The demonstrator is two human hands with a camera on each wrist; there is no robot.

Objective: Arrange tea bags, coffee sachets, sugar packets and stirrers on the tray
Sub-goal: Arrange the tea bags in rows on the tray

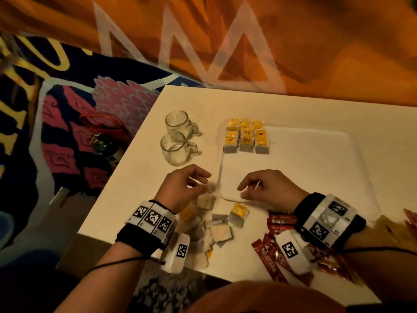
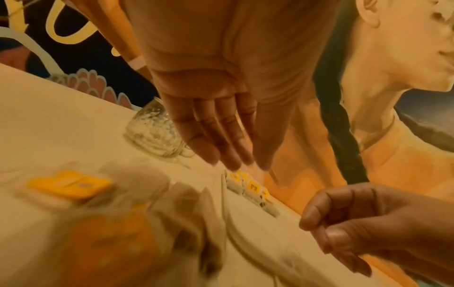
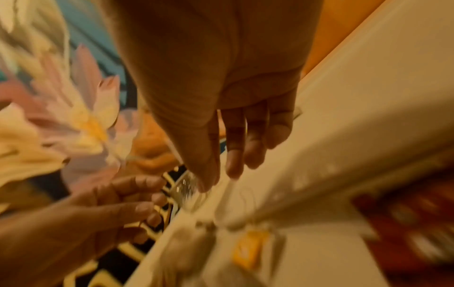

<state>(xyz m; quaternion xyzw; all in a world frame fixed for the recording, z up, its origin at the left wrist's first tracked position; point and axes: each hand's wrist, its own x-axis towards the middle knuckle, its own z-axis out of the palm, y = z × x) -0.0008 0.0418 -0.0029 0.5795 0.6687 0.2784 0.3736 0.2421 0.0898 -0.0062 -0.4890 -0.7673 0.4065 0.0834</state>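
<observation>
Loose tea bags lie on the worktop before the tray. Left hand and right hand hover relaxed, holding nothing. Step: tea-bag placement. Next: pick one, extend the arranged block.

Both forearms enter from the bottom edge of the head view, each wrist wrapped in a black band carrying white marker blocks. The left hand sits left of centre, palm down, fingers loosely extended and holding nothing. The right hand sits just right of centre, palm down, its fingers relaxed and gently bent, also holding nothing.
</observation>
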